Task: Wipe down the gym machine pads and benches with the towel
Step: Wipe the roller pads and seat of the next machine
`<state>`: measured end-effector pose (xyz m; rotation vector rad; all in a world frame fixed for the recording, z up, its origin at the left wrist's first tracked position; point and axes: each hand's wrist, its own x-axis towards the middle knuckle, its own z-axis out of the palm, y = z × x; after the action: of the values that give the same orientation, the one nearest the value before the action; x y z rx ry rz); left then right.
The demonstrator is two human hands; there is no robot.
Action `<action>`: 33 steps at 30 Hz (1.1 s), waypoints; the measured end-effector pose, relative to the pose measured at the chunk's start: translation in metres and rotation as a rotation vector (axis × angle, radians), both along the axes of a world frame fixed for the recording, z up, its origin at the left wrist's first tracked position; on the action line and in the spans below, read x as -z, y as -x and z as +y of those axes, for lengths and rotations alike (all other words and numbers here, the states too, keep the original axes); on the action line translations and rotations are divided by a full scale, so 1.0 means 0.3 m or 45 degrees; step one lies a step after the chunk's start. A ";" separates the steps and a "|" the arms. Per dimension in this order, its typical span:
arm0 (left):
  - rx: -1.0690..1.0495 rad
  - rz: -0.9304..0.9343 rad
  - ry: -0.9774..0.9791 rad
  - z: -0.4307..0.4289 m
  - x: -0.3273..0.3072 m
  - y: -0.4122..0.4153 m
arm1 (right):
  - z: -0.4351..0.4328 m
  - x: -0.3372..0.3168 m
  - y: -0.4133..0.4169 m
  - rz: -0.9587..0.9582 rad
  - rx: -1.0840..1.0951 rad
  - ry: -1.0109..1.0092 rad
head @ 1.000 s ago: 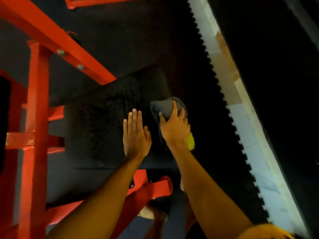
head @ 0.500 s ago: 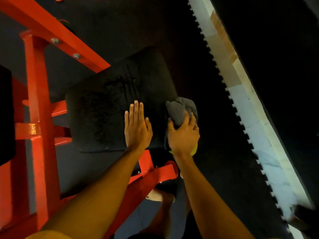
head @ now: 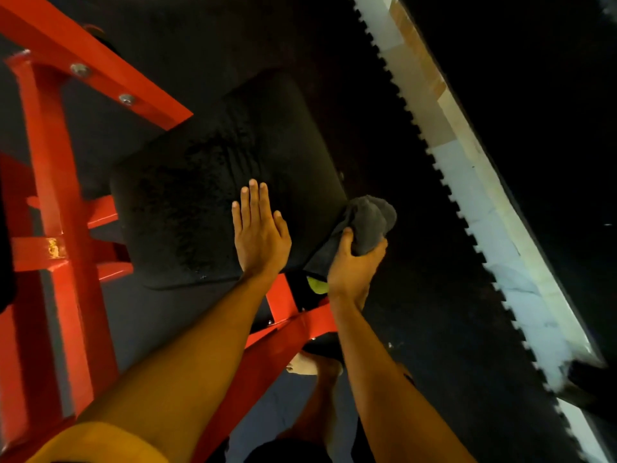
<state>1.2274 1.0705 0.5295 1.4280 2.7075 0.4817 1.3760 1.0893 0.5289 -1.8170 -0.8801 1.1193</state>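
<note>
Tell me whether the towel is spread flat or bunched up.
Bunched. The grey towel is wadded into a lump, gripped by the right hand at the right edge of the black pad; none lies flat.

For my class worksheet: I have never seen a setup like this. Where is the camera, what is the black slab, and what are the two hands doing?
Every picture comes from one camera worn on a person's head, looking forward and down. The black slab is a gym machine pad, set among a red steel frame. The left hand lies flat on the pad, fingers straight, holding nothing. The right hand grips a bunched grey towel at the pad's right edge. Below lies dark flooring whose toothed edge meets a pale strip.
</note>
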 end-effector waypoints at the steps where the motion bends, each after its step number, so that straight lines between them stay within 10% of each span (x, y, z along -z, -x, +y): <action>1: 0.004 0.001 0.003 0.000 -0.001 0.001 | -0.016 -0.011 0.045 0.016 0.105 -0.023; 8: 0.023 0.005 -0.020 -0.007 0.001 0.008 | -0.172 -0.020 0.172 0.029 -0.002 -0.098; 15: -0.006 0.006 -0.040 0.000 0.002 -0.008 | 0.157 -0.037 0.004 -0.472 -0.386 0.014; 20: -0.007 -0.043 -0.097 0.003 0.010 0.003 | -0.004 -0.081 0.087 -1.054 -0.814 -0.380; 33: -0.092 -0.302 -0.324 0.023 -0.004 0.032 | 0.319 -0.098 0.256 -1.247 -1.298 -0.575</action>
<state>1.2179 1.0775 0.5307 1.2305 2.5848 0.9642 1.2991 1.1850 0.5583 -1.4412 -2.5730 0.3639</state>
